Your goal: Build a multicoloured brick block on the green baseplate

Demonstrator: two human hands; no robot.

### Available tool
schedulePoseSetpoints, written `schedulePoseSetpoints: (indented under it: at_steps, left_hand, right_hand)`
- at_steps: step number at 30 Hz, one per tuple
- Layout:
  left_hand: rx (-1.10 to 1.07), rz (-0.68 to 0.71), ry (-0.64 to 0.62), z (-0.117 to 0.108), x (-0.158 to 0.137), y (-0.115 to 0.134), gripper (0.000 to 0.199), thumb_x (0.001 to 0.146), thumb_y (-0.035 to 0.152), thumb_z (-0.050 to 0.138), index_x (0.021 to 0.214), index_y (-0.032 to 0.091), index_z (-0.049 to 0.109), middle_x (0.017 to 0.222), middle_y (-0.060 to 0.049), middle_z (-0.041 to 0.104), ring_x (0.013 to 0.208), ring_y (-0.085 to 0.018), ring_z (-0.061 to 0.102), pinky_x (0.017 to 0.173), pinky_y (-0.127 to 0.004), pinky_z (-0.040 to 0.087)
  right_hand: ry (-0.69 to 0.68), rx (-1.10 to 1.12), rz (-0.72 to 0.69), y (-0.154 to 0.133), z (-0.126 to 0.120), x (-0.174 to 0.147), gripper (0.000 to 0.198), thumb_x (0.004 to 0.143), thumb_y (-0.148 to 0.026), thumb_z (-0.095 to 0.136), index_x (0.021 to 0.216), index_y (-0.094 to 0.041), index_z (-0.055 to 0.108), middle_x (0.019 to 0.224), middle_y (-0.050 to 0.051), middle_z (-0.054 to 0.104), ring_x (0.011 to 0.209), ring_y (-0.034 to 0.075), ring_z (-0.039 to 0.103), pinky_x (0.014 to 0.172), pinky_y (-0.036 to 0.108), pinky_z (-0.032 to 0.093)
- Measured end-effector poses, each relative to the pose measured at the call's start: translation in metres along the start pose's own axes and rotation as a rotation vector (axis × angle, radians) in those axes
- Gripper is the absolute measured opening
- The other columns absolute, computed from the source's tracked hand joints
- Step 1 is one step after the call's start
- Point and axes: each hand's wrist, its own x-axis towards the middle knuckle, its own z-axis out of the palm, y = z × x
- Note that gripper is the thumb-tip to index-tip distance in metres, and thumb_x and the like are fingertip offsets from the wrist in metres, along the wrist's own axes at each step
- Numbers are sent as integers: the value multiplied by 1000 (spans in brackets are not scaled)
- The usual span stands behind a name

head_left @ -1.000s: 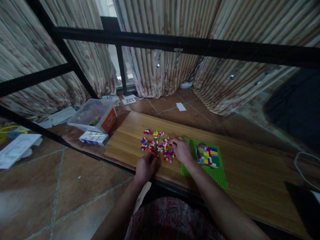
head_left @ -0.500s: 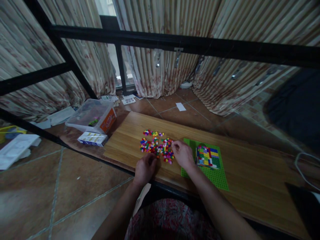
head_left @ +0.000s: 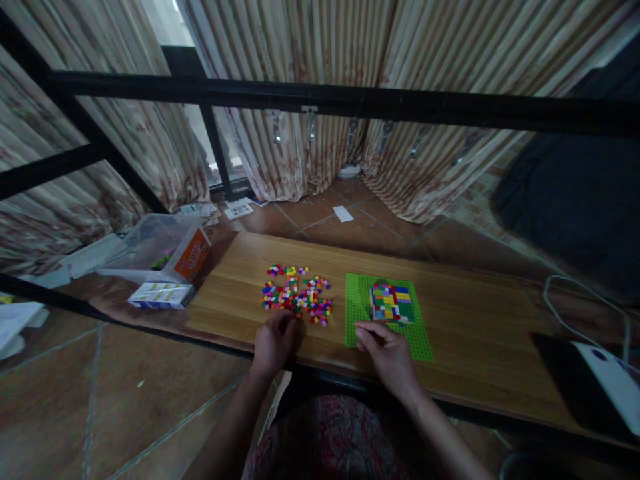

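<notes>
Many small coloured toy bricks (head_left: 295, 297) lie loose in a spread on the wooden board. At their near edge rests my left hand (head_left: 275, 341), its thumb and fingers curled together; anything between the fingertips is hidden. My right hand (head_left: 387, 350) is over the near part of a green studded baseplate (head_left: 356, 300), thumb and fingertips pinched. Whatever the pinch holds is too small to make out. Just beyond those fingers, a low block built of multicoloured bricks (head_left: 393, 303) stands on the baseplate.
The long wooden tabletop (head_left: 465, 333) carries these things. Left of it are a clear plastic bin (head_left: 145, 250) with an orange label and a white-and-blue box (head_left: 161, 295). A black-and-white device (head_left: 607, 383) and white cable lie at the right end. A black metal bar (head_left: 340, 100) crosses beyond.
My right hand has moved from the loose bricks rightward and nearer to me, over the baseplate. My left hand stays by the bricks. The camera view has turned slightly right.
</notes>
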Motion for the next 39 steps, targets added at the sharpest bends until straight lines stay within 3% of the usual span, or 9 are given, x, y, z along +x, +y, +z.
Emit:
schedulePoseSetpoints:
  at_steps: [5,11,15,19,24,35,39]
  left_hand:
    - [10,17,20,1,4,-3,21,82,37,53,91,23,67,89,-3,74,81,-18,70,73,-27,54]
    - [-5,31,22,0,5,-5,22,82,39,53,91,23,66,87,-2,75,79,-18,70,71,-27,54]
    - [-6,25,12,0,5,-6,23,82,41,53,89,23,66,89,-3,75,81,-19,70,73,-28,54]
    - [-5,29,5,0,4,-6,24,82,41,53,90,23,67,89,-3,74,81,-19,70,73,-29,54]
    - [12,24,10,2,3,-7,25,83,40,52,92,22,68,92,-3,74,84,-19,70,74,-29,54]
    - [11,46,33,3,1,-8,26,83,40,52,95,22,67,94,-5,74,85,-20,70,75,-30,54]
    - [20,41,41,3,1,-7,24,83,39,53,94,23,67,93,-4,74,84,-19,70,77,-30,55]
  right_hand:
    - [146,-52,-52,3,-36,-4,29,84,-47,62,96,-24,74,100,6,69,68,14,64,64,31,57]
    - [211,-212,-82,8,-63,6,31,86,-47,59,97,-21,71,94,8,71,76,19,66,69,33,55]
    - [178,-398,-220,-8,-61,21,23,90,-39,55,93,-21,69,92,6,70,82,20,65,76,33,51]
    - [38,-676,-368,-21,-53,39,20,93,-26,49,85,-22,67,89,5,67,85,20,62,79,33,48]
    - [-3,-884,-427,-15,-50,53,21,90,-17,51,76,-21,67,88,6,65,88,21,58,82,33,46]
    - [76,-814,-367,-6,-49,62,15,83,-17,57,71,-22,64,82,3,64,78,18,59,74,31,44]
    - [66,-797,-406,-2,-50,60,21,86,-19,54,68,-22,64,80,3,63,76,17,58,73,30,44]
